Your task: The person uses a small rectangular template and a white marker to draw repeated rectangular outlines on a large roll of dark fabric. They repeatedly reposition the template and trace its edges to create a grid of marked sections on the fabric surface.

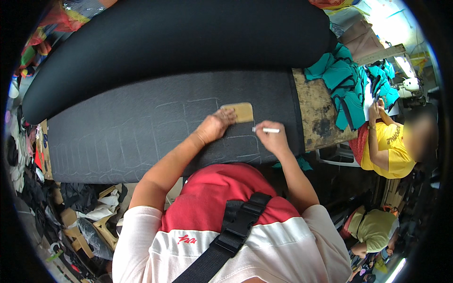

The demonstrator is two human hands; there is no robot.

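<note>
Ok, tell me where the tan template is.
In the head view, the tan template lies flat on the dark grey fabric, right of centre, under the left hand, just left of the white marker.

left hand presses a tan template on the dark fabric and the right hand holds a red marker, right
Not quite: in the head view the marker in the right hand is white, not red. The left hand does press the tan template on the dark fabric.

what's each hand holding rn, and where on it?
Right hand grips a white marking pen at one end, the rest sticking out. Left hand holds nothing; its fingers press flat on the tan template's left edge, on the dark fabric.
</note>
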